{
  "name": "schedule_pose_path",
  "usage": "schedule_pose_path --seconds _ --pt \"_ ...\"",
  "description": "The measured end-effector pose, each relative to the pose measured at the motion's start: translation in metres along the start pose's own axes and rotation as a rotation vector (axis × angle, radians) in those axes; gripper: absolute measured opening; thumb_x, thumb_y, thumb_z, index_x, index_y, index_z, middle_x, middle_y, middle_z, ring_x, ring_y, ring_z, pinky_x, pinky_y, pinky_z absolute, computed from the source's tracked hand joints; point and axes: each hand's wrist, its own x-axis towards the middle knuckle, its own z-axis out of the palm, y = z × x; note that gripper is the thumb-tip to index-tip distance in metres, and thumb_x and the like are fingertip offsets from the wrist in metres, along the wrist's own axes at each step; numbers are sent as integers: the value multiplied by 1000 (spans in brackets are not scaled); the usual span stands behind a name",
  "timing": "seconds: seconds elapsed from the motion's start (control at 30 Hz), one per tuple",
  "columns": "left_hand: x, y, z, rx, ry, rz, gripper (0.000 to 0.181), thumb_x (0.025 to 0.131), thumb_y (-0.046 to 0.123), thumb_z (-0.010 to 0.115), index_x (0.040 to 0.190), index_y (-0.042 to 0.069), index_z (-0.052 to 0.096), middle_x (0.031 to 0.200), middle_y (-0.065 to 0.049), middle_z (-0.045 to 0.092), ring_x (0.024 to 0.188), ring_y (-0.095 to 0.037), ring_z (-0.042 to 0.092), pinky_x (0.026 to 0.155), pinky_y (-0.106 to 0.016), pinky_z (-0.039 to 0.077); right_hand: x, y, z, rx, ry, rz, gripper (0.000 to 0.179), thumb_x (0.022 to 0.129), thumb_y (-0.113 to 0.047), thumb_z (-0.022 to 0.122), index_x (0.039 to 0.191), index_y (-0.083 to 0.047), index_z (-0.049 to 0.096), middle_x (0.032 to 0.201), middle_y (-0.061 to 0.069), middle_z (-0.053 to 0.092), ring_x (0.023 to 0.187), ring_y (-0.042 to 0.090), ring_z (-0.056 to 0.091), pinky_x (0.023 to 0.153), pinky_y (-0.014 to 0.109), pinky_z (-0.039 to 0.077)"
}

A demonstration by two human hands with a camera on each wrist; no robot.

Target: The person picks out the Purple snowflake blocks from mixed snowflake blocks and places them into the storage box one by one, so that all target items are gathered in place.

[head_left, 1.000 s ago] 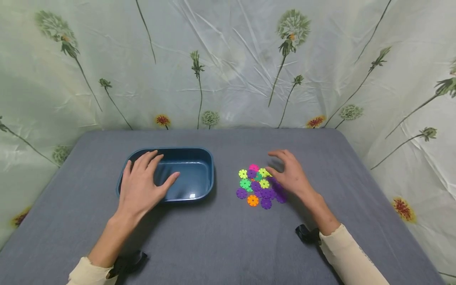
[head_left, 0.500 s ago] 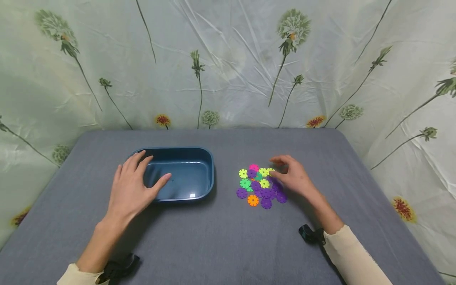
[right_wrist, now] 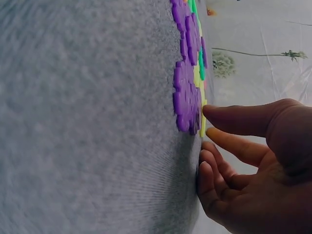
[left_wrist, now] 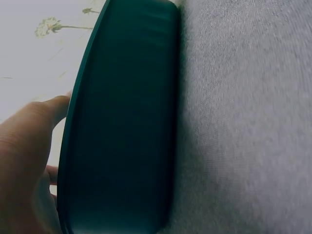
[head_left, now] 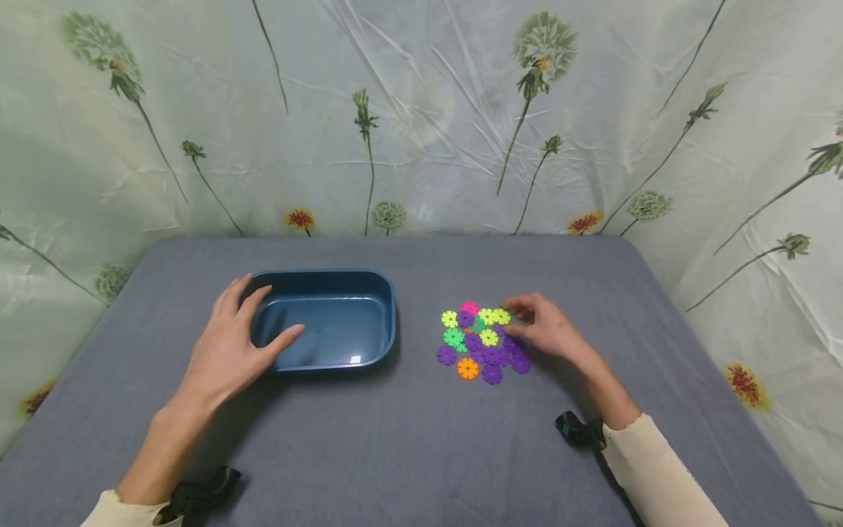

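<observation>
Notched discs (head_left: 489, 356), thin and plastic-looking, lay in a loose, overlapping patch on the table, to the right of the tub. Behind everything hung one creased, shiny curtain (head_left: 421, 132) printed with dandelions and other flowers. Next in size was the table (head_left: 421, 454), its grey cover finely woven and slightly ribbed. On it sat one tub (head_left: 329, 333), deep blue and smooth, a rounded rectangle with a thin rim. Two cream sleeves (head_left: 661, 476) ended at my wrists, each beside a black wrist device (head_left: 200, 494).

My left hand (head_left: 227, 351) arched across the tub's left end, thumb well apart from the spread fingers, gripping nothing; I could not tell whether it touched the rim. My right hand (head_left: 543, 326) was at the patch's edge, thumb and forefinger a little apart, the other fingers loosely bent down by the cloth. A yellow disc (head_left: 502, 316) lay right at those two tips, though contact was unclear.

Smallest were the discs themselves, round with slotted edges like little cogs. I counted four yellow, one pink and one whole orange; several green and many purple ones overlapped too much to count.
</observation>
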Motion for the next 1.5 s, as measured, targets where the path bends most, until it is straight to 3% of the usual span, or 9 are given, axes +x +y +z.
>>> schedule_pose_path --seconds 0.33,0.87,1.07,1.5 --pt "-5 -12 -4 -81 -53 -14 98 90 57 74 162 6 33 175 -22 9 157 -52 16 102 -86 29 3 1 -3 -20 -49 23 34 91 -8 79 122 3 72 109 17 70 97 23 61 85 34 50" --pt "-6 -20 -8 -135 -152 -76 108 90 56 75 168 9 16 174 -26 -2 147 -63 27 98 -82 35 5 1 -3 -13 -58 46 36 88 -12 83 119 2 71 105 15 69 95 21 60 84 32 48" --pt "-8 -23 -9 -147 -153 -82 111 90 56 75 169 11 11 174 -26 1 147 -63 27 98 -82 34 1 -1 -4 -3 -79 63 40 88 -13 83 122 2 69 104 14 67 95 21 59 83 32 48" --pt "-10 -27 -9 -158 -157 -80 118 87 56 80 169 13 6 174 -26 4 149 -60 27 101 -80 34 -3 -2 -5 -8 -93 101 32 89 -13 82 113 3 69 99 11 64 91 20 55 78 31 45"
